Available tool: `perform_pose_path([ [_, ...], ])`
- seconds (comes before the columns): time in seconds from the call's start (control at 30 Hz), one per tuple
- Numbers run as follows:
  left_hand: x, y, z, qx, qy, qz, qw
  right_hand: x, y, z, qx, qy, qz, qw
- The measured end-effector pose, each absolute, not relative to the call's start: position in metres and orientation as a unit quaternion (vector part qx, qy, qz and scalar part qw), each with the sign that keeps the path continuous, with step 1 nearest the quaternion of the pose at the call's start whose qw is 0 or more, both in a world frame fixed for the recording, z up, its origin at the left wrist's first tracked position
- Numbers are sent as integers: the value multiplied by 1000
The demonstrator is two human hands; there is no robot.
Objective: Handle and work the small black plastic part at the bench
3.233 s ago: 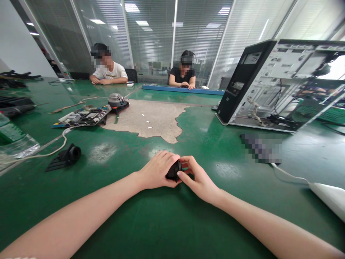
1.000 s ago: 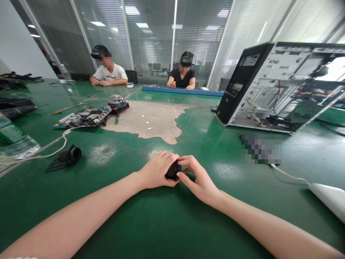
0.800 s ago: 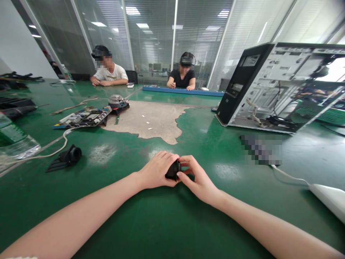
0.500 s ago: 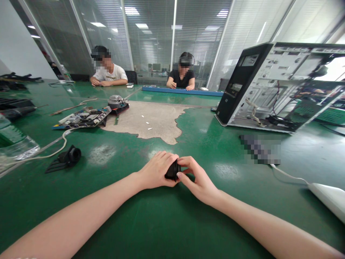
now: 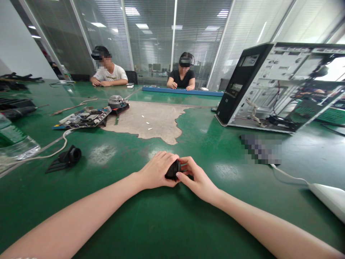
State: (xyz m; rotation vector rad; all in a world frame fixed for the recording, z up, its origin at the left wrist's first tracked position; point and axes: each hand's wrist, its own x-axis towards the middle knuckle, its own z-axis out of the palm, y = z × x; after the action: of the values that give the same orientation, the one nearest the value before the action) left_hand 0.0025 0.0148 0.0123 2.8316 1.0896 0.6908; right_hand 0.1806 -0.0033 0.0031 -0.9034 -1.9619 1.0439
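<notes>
A small black, roughly cylindrical part (image 5: 172, 172), much like a camera lens, lies between my two hands, just above or on the green table. My left hand (image 5: 157, 169) is wrapped over it from the left and covers much of its body. From the right, my right hand (image 5: 198, 180) pinches its ringed end with the thumb in front and the fingers behind. I cannot make out the part's far side. Off to the left lies a black bracket-like piece (image 5: 70, 157) with a round ring and a slotted flat foot, apart from both hands.
Beyond the hands is a bare patch (image 5: 159, 124) in the green surface. An open computer case (image 5: 234, 90) stands at right, near a blurred-out item (image 5: 260, 149) with a cable. At left are a circuit board (image 5: 86, 118), a fan cooler (image 5: 117, 103) and a bottle (image 5: 16, 140). Two people sit opposite.
My right fingers have shifted slightly around the end of the black part, and more of its ringed edge shows. My left hand stays in place.
</notes>
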Motion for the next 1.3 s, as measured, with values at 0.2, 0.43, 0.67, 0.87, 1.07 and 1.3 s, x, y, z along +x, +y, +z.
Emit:
perform_pose_path([
  [0.2,2,14,14,912,345,220,14,181,-8,9,-318,-800,309,404],
  [0.43,2,13,15,910,354,214,18,180,-5,4,-331,-779,350,401],
  [0.67,2,13,14,911,353,213,15,180,-4,4,-346,-769,399,361],
  [0.87,3,14,14,912,345,220,11,181,-8,9,-315,-801,310,404],
  [1.07,3,13,14,910,354,216,17,180,-5,4,-332,-779,350,401],
  [1.3,2,13,14,911,352,214,17,181,-6,6,-344,-775,385,364],
])
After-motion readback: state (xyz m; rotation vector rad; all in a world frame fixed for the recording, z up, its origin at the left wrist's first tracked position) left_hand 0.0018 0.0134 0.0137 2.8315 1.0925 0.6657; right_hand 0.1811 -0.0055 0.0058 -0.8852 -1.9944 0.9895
